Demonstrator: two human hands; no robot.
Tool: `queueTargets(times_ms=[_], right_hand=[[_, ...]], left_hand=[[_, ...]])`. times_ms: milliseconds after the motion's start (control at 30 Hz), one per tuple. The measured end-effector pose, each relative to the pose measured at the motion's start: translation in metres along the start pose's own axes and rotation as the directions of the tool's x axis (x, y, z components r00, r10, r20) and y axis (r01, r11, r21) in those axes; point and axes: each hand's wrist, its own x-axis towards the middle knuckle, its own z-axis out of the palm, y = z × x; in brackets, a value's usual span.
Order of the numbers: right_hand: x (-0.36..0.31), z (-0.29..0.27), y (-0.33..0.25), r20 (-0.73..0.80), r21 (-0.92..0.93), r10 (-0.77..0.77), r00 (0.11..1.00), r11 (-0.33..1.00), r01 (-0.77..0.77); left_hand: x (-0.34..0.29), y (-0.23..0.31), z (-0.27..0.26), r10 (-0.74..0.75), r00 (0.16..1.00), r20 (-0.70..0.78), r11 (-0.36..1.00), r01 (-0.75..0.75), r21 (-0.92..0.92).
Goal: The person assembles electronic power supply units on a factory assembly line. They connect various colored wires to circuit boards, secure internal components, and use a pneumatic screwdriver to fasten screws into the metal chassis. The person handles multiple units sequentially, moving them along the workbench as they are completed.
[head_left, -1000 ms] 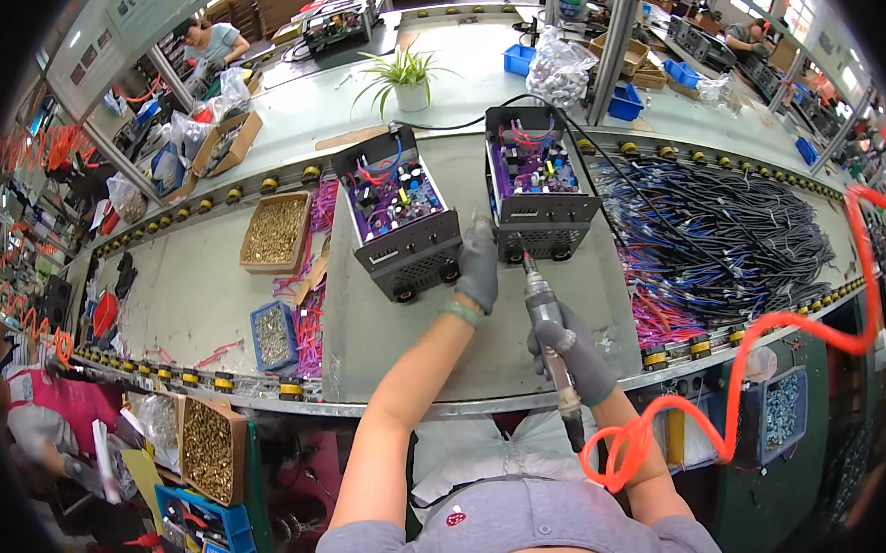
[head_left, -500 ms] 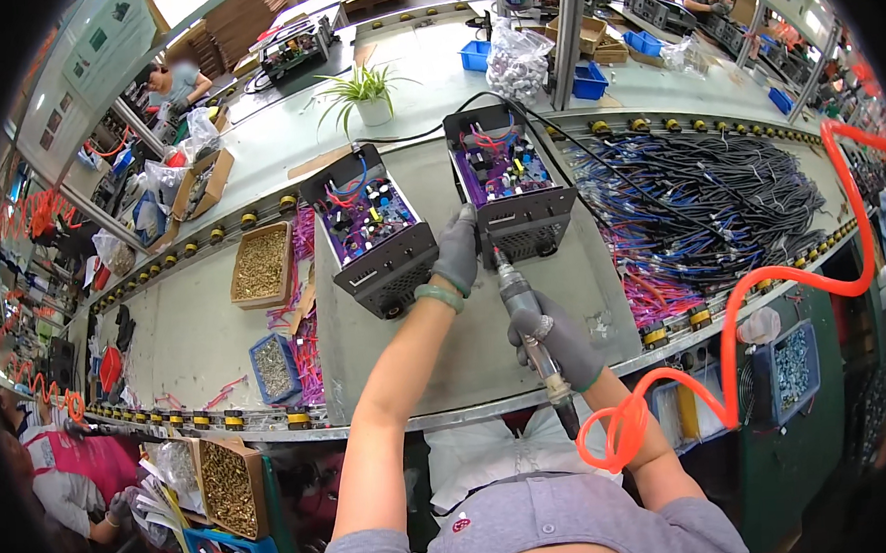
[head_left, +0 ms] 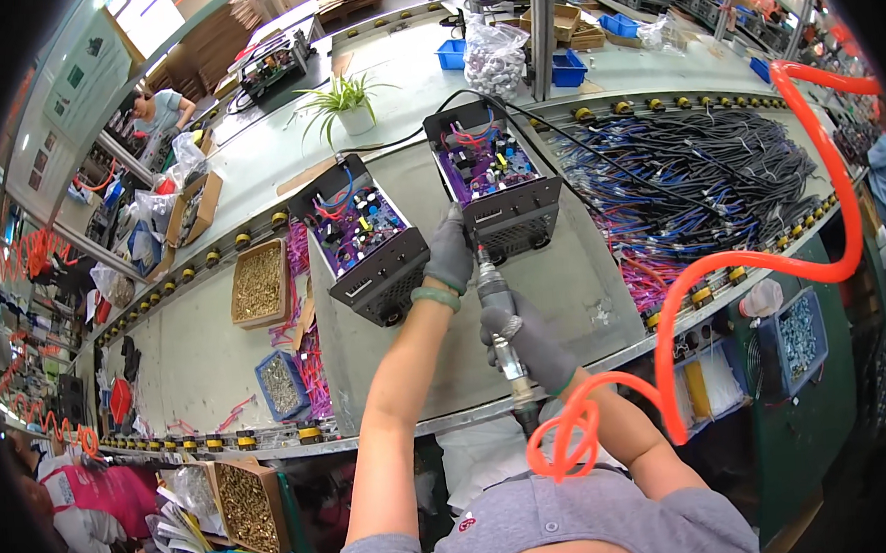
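Two open-topped black metal cases stand side by side, the left case (head_left: 383, 272) and the right case (head_left: 510, 218). Inside each is a purple circuit board (head_left: 482, 164) with red and blue wires. My left hand (head_left: 449, 254), in a grey glove, is closed at the left front corner of the right case; its fingertips are partly hidden. My right hand (head_left: 532, 342), gloved too, wraps round a pneumatic screwdriver (head_left: 496, 292). The bit points away from me, near that corner beside my left fingers; whether it touches a screw is too small to tell. An orange coiled air hose (head_left: 571, 425) hangs by its rear end.
Black cables (head_left: 698, 163) are heaped at right. Leftward are a cardboard box of brass-coloured parts (head_left: 260, 281) and a blue bin of small metal parts (head_left: 282, 385). A potted plant (head_left: 356, 116) stands beyond the cases. Roller rails (head_left: 241, 440) edge the bench; other people work nearby.
The view has shifted a little. My right hand and the screwdriver have swung left, so the tool stands straighter. My left hand stays at the right case's corner.
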Motion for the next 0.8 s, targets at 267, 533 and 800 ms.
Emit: queueTargets(times_ms=[267, 533, 800], right_hand=[[0.018, 0.000, 0.021, 0.014, 0.043, 0.008, 1.000, 0.999, -0.009], [0.004, -0.015, -0.012, 0.078, -0.017, 0.051, 0.996, 0.999, -0.050], [0.010, -0.018, -0.010, 0.058, -0.006, -0.003, 0.998, 1.000, 0.003]], left_hand=[[0.009, -0.012, -0.002, -0.239, 0.968, 0.077, 0.771, 0.238, -0.591], [0.005, -0.011, 0.001, -0.284, 0.957, 0.052, 0.746, 0.255, -0.615], [0.007, -0.001, 0.003, -0.375, 0.925, 0.064, 0.693, 0.326, -0.643]])
